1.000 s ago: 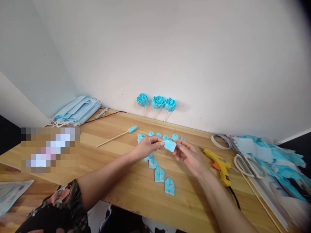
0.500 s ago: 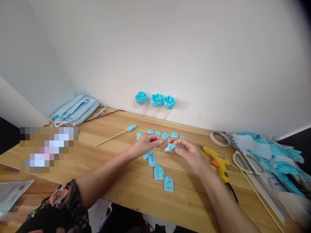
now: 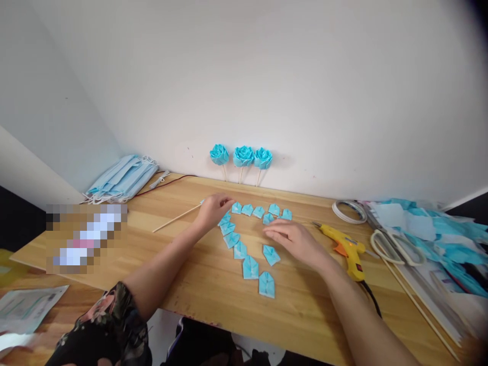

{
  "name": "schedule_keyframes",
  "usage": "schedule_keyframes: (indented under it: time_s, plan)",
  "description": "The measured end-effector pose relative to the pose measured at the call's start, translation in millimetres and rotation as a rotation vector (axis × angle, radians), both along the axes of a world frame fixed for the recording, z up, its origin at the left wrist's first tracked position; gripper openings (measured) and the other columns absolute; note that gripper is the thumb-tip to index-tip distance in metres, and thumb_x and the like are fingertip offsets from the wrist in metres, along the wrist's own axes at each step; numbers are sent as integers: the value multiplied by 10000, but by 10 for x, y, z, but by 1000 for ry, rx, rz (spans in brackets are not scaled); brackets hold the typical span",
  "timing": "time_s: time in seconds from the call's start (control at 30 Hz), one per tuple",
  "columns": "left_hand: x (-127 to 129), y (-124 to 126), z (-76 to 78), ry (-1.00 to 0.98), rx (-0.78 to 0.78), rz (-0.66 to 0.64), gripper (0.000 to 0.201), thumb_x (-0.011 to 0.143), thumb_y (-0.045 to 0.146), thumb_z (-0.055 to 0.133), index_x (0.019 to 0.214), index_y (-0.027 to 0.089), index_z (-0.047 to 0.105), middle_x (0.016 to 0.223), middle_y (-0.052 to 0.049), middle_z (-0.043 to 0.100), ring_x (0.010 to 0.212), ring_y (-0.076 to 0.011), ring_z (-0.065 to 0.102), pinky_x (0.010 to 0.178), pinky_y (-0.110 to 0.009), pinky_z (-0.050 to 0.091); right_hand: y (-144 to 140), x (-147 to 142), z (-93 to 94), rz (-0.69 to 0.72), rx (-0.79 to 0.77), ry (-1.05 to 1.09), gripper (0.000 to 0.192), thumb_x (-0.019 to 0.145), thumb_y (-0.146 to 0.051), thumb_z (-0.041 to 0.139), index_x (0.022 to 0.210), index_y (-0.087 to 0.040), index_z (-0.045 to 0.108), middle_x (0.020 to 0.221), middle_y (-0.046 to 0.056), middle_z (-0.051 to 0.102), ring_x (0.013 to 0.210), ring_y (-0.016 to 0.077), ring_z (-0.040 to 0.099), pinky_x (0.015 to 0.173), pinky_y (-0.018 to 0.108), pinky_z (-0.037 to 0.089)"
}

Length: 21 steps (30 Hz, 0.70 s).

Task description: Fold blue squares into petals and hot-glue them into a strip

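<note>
Folded piece (image 3: 271,255) set down, tip far-left, axis slanting; right grip (image 3: 299,241) half-open, empty; left grip (image 3: 214,211) cannot tell.

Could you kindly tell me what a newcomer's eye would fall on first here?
Probably the three blue flowers standing in a row against the pale wall at the back. Next would come the folded blue pieces curving across the middle of the wooden table, then the yellow glue gun lying to the right of the right hand.
</note>
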<state>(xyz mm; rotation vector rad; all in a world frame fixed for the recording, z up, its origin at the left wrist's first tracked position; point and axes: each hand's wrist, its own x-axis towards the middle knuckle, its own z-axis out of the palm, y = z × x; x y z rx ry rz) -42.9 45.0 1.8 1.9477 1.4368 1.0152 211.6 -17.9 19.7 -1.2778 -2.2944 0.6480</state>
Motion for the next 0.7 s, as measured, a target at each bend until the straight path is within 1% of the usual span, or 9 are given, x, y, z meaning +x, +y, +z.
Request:
schedule_keyframes:
  time_s: [0.07,0.13,0.23,0.3,0.37,0.43,0.5,0.6,0.7]
  plan:
    - [-2,26,-16,181,93,-51,225,833,306,504,815,181,690,800,-41,667,757,-158,564,711,-253,415,29,31,-30,-119,141,4,263,923,-338,467,946,-256,716,1037,39,709,993,221,626,857,362,462]
    - [12,61,-8,350,139,-90,218,834,252,495,822,188,703,836,-64,683,826,-186,582,775,-280,417,58,75,-48,-221,240,17,274,928,-334,453,979,-245,707,1038,53,707,1000,228,622,855,364,463]
    - [63,139,34,566,151,-143,223,813,223,517,921,199,711,921,-88,694,929,-232,593,836,-320,413,88,141,-43,-317,356,32,296,939,-330,421,996,-238,695,1005,64,708,952,224,631,824,348,471]
    - [108,205,71,696,139,-190,283,776,219,556,1022,197,694,989,-105,691,972,-266,595,852,-348,408,102,190,-25,-369,416,-16,306,942,-324,409,999,-226,693,1012,74,704,946,231,631,811,348,469]
    - [161,270,106,799,104,-228,331,748,210,578,1062,196,682,1019,-119,688,981,-289,602,859,-374,399,118,254,-6,-418,455,-89,315,944,-311,402,1005,-204,692,1022,85,701,949,241,629,802,350,463]
    - [222,322,135,852,61,-250,327,742,202,582,1053,201,682,1028,-119,692,977,-292,612,876,-390,382,140,329,1,-464,477,-146,320,944,-294,397,1009,-187,691,1020,91,700,937,243,632,783,345,458]
    - [301,350,155,858,38,-267,311,751,203,579,1045,209,680,1032,-107,697,967,-278,620,891,-391,370,168,406,-8,-511,488,-184,317,944,-280,398,1005,-180,692,1010,91,702,918,240,636,765,334,451]
    - [470,336,165,834,47,-305,291,765,219,579,1039,224,677,1026,-77,704,983,-251,616,887,-350,383,209,491,-50,-561,488,-224,298,939,-257,411,1013,-182,689,1002,87,708,901,231,640,752,320,442]
    - [684,256,173,756,48,-371,281,782,211,556,1035,222,679,1038,-61,702,1004,-230,609,853,-294,413,236,524,-93,-568,469,-251,286,932,-223,420,1047,-185,679,1007,80,711,905,224,641,753,310,441]
